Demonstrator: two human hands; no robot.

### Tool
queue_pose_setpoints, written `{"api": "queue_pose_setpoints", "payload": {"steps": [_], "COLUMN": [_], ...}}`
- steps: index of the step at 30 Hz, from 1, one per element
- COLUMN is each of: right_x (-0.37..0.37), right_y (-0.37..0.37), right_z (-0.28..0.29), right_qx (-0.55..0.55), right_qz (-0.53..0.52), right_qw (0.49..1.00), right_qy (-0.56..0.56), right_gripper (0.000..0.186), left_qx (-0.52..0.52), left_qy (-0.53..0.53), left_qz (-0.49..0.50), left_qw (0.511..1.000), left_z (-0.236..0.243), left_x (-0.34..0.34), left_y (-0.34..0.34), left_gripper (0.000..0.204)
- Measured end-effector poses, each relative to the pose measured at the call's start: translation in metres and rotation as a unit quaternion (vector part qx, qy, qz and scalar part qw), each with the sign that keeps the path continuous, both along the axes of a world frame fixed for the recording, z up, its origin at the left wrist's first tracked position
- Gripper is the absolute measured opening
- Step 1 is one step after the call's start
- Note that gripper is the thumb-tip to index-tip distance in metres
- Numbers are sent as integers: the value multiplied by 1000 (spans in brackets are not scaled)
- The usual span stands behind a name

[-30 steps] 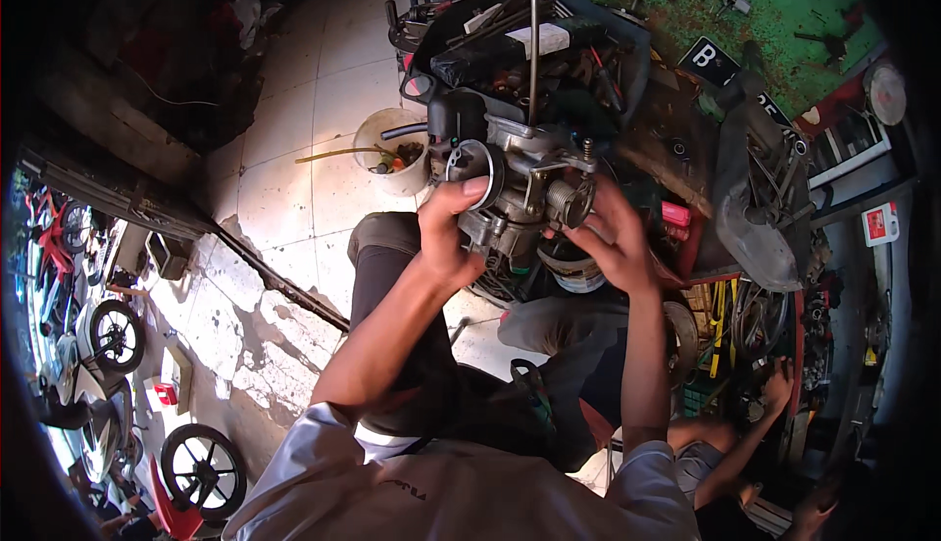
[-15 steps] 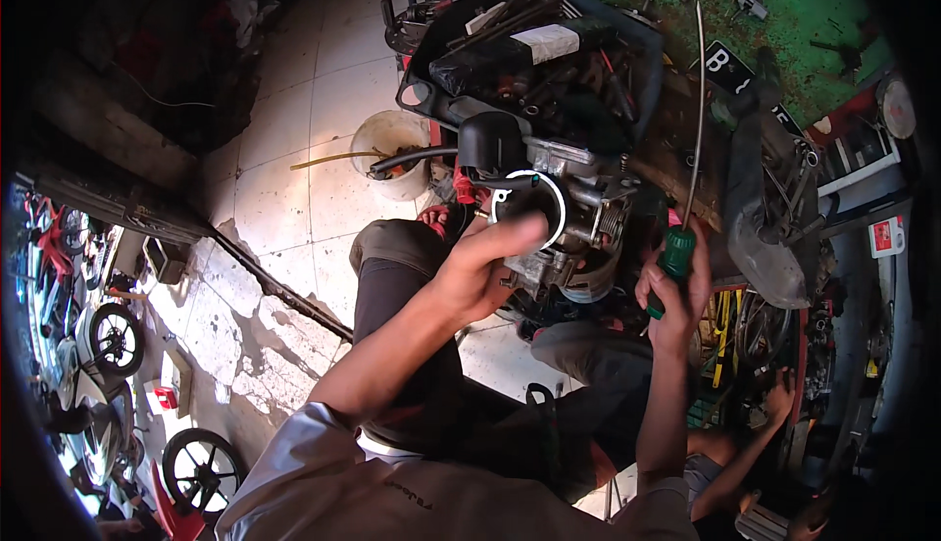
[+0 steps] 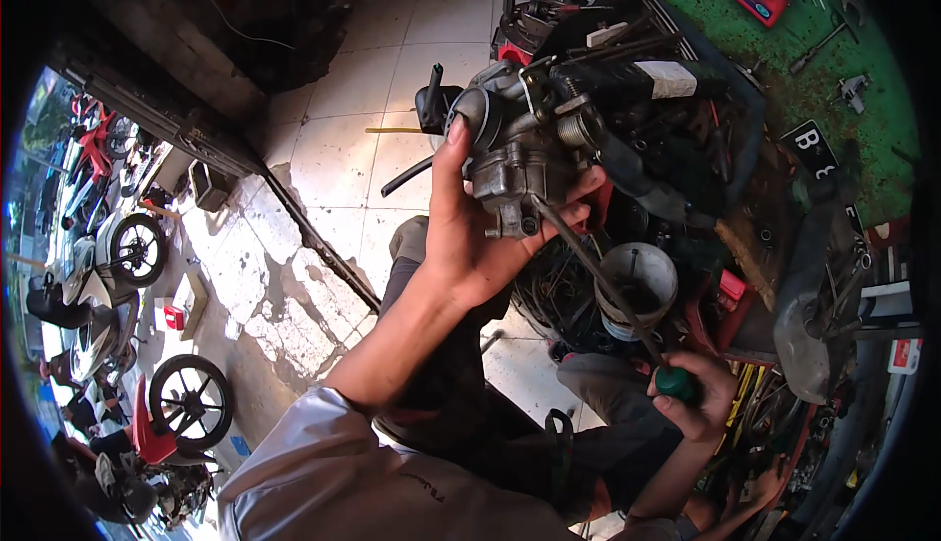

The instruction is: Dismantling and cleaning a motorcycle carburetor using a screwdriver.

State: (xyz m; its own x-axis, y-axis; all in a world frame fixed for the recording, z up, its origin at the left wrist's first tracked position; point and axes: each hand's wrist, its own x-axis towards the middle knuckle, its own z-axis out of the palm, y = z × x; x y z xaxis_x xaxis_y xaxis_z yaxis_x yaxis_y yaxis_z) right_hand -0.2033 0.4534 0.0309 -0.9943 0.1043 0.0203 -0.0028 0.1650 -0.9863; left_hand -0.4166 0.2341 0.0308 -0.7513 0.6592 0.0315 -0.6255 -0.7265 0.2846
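Observation:
In my left hand (image 3: 461,252) is a grey metal carburetor (image 3: 520,173), gripped with the thumb on its round mouth and the fingers beneath and behind. It is tilted, and a black hose (image 3: 407,176) sticks out to its left. My right hand (image 3: 708,399), lower and to the right, is wrapped round the green handle of a long screwdriver (image 3: 616,296). The shaft slants up and left, and its tip meets the underside of the carburetor near a small screw hole. Whether the tip sits in a slot is too small to tell.
A dirty white bucket (image 3: 669,291) stands beneath the shaft. Beyond the carburetor lies a dark tray (image 3: 750,139) of tools. A green bench top (image 3: 789,36) is at the upper right. Another person's arm (image 3: 765,492) shows at lower right. Motorcycle wheels (image 3: 191,399) stand left.
The carburetor has been turned over and raised in my left hand. The screwdriver, previously pointing up and apart, now reaches the carburetor with its tip. My view has shifted left.

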Motion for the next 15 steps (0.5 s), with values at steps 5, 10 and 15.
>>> {"api": "queue_pose_setpoints", "payload": {"steps": [5, 10, 15], "right_x": [-20, -27, -29], "right_y": [-17, -25, -24], "right_z": [-1, 21, 18], "right_qx": [-29, -50, -13], "right_qz": [35, 33, 28], "right_qw": [999, 997, 998], "right_qy": [-17, -58, 54], "right_gripper": [45, 58, 52], "left_qx": [9, 16, 41], "left_qy": [-25, -23, -50], "left_qz": [22, 41, 45], "left_qw": [999, 999, 997], "left_z": [3, 1, -6], "left_x": [-8, -11, -16], "left_y": [-21, -36, -49], "left_gripper": [79, 74, 73]}}
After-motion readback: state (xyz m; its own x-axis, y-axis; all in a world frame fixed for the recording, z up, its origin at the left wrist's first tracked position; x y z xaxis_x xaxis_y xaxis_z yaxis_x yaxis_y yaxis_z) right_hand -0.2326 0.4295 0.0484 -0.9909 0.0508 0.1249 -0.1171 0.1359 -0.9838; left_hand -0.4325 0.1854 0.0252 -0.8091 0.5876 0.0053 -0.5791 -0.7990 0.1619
